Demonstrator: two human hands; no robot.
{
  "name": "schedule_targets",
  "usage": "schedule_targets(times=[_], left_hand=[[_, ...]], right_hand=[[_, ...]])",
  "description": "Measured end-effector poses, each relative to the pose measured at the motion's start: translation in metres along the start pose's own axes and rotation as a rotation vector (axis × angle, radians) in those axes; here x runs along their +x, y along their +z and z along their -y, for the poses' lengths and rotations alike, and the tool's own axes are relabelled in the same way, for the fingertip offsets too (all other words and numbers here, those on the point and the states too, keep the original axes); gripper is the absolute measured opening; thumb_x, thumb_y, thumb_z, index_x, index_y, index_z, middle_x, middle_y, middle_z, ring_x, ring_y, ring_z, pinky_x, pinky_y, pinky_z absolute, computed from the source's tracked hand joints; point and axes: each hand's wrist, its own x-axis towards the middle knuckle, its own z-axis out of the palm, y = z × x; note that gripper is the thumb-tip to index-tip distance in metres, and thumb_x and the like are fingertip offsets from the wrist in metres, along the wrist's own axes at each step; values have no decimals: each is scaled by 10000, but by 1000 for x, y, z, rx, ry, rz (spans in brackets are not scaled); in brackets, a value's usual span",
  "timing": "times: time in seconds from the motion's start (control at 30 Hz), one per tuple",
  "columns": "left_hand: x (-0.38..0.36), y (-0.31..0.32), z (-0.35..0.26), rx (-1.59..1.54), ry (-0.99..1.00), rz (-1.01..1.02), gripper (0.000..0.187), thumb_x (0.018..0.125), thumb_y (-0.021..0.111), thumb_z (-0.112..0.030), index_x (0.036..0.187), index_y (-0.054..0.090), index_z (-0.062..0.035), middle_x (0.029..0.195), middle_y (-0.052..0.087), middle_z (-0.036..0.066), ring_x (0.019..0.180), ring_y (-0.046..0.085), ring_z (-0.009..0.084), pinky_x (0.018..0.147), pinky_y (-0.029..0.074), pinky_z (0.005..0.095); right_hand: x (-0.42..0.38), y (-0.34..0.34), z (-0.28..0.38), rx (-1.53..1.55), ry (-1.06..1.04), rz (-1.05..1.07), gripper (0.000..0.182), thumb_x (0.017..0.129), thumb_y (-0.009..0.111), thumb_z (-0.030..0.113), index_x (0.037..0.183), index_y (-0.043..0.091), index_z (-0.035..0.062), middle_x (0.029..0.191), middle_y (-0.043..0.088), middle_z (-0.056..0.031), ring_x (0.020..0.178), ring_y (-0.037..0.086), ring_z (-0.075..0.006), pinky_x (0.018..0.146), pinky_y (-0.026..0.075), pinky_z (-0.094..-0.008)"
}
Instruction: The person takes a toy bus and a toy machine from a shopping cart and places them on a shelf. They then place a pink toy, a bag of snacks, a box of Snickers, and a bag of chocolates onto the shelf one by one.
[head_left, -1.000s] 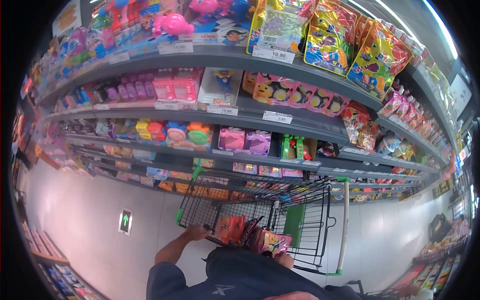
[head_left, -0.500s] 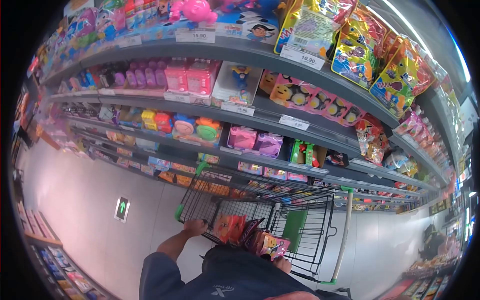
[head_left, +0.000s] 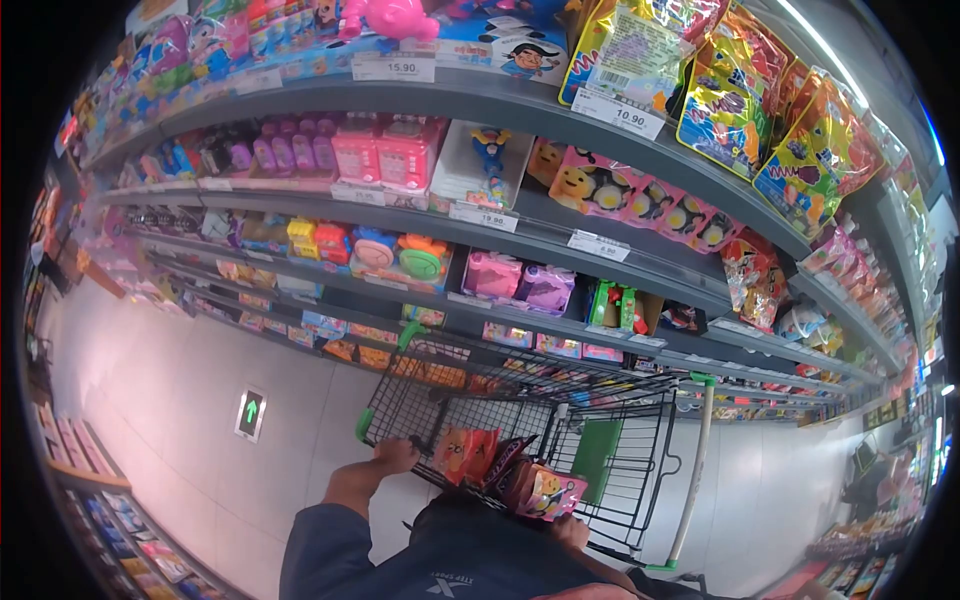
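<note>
A black wire shopping cart (head_left: 480,420) with green corners stands across the aisle in front of me. My left hand (head_left: 397,456) is closed round its near rim, toward the left end. Lower down, my right hand (head_left: 570,532) is closed at the same rim, just beside a pink packet (head_left: 553,494) with a yellow cartoon face; its fingertips are partly hidden. Between my hands, inside the cart's near side, are an orange-red bag (head_left: 466,453) and a dark packet (head_left: 508,462). The cart's pale push handle (head_left: 692,480) is off to the right, untouched.
Long grey shelves (head_left: 350,212) of toys and sweets run along the far side, with price tags (head_left: 394,68) on their edges. Yellow candy bags (head_left: 735,100) hang at upper right. A green arrow sign (head_left: 249,414) lies on the pale floor. Another shelf (head_left: 85,465) is at left.
The view has shifted slightly, so shelves, cart and floor sign appear a little farther right and most shelf goods slightly lower. Both hands keep their places on the cart.
</note>
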Motion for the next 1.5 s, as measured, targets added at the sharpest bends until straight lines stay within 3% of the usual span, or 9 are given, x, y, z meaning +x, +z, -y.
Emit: schedule_targets(times=[0.67, 0.93, 1.23, 1.43, 1.5], left_hand=[[-1, -13, -9, 5, -44, 163, 444, 895, 436, -410, 1047, 665, -62, 1080, 666, 184, 1060, 616, 347, 917, 485, 469], [-4, -16, -11, -15, -48, 78, 381, 869, 467, -381, 967, 682, -82, 1005, 679, 183, 990, 635, 371, 880, 499, 486], [0, -1, -1, -11, -46, 71, 394, 886, 439, -388, 969, 681, -89, 1004, 676, 185, 986, 628, 389, 882, 489, 499], [-4, -11, -11, 51, -10, 155, 363, 881, 442, -362, 1014, 687, -130, 1056, 669, 152, 1038, 612, 364, 881, 492, 482], [1, 6, 0, 30, 39, -30, 307, 847, 562, -369, 903, 699, -100, 876, 690, 161, 908, 655, 350, 796, 521, 482]], right_hand=[[-5, -6, 4, -5, -37, -44, 329, 866, 483, 325, 876, 676, 59, 837, 688, -222, 789, 680, -400, 703, 546, -484], [-6, -2, 2, 25, -48, -75, 338, 871, 476, 316, 868, 682, 48, 828, 686, -222, 782, 678, -401, 705, 544, -487], [-4, 9, -4, 51, -31, -111, 370, 874, 465, 371, 870, 676, 67, 854, 682, -226, 819, 668, -411, 729, 519, -529], [3, 14, -10, 92, -68, -96, 330, 850, 502, 346, 860, 675, 65, 783, 671, -233, 772, 662, -427, 697, 526, -527], [-1, 5, -9, 120, -43, -43, 352, 836, 522, 373, 897, 678, 64, 855, 678, -238, 828, 659, -431, 731, 524, -528]])
